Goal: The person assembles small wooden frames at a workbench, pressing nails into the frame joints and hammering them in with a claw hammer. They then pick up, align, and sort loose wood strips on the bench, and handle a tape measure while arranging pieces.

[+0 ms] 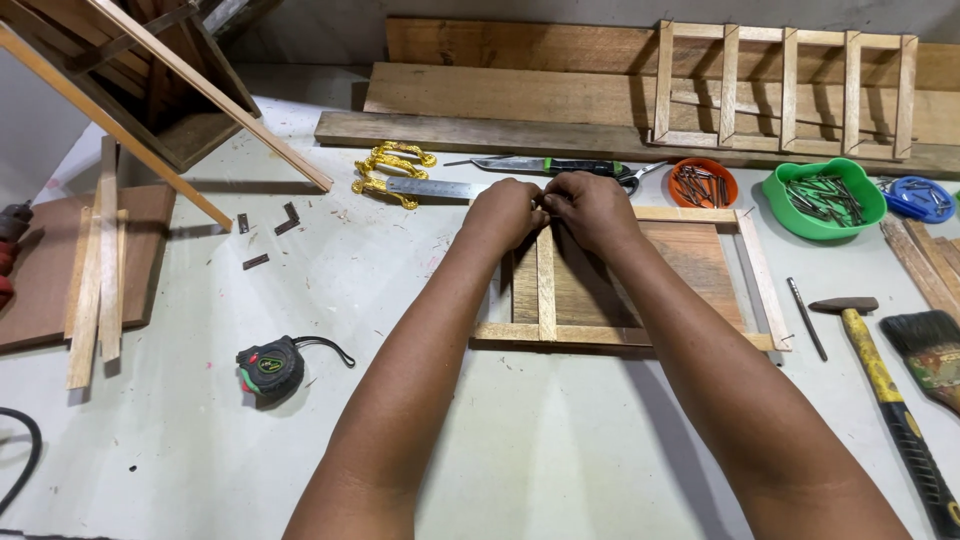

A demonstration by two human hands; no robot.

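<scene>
pressing both hands together at the far end of the upright slat [546, 285] inside the wooden frame [762, 280], i keep my left hand [503, 213] and right hand [592, 207] pinched shut on it, squaring it against the frame's far rail.

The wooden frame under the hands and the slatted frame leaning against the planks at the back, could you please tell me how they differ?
The wooden frame under the left hand and right hand lies flat on the table; the slatted frame stands propped against the planks. The flat one shows a single upright slat and a board beneath it; the propped one has several slats and is open. Both are built of pale wooden strips.
</scene>
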